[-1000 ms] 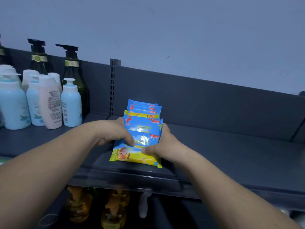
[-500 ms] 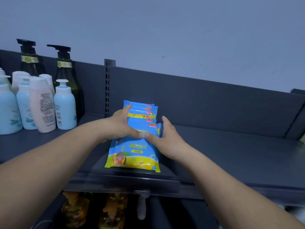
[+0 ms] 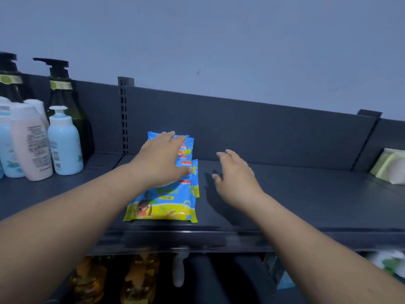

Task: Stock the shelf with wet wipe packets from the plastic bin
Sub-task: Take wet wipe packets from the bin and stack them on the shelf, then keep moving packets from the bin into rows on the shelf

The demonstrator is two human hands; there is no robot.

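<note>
Several wet wipe packets [image 3: 168, 200] overlap on the shelf [image 3: 295, 200]; left hand [image 3: 161, 160] flat atop, right hand [image 3: 235, 175] released, apparently clear. Row may slide forward.

Wet wipe packets [image 3: 166, 200] showing glossy printed plastic film; shelf [image 3: 295, 200] looking matt painted metal; pump bottles [image 3: 64, 141] gleaming smooth plastic.

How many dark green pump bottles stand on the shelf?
2. One dark green pump bottle stands at the back behind the light blue bottle; the other is at the frame's left edge, partly cut off. More may be hidden beyond that edge.
</note>
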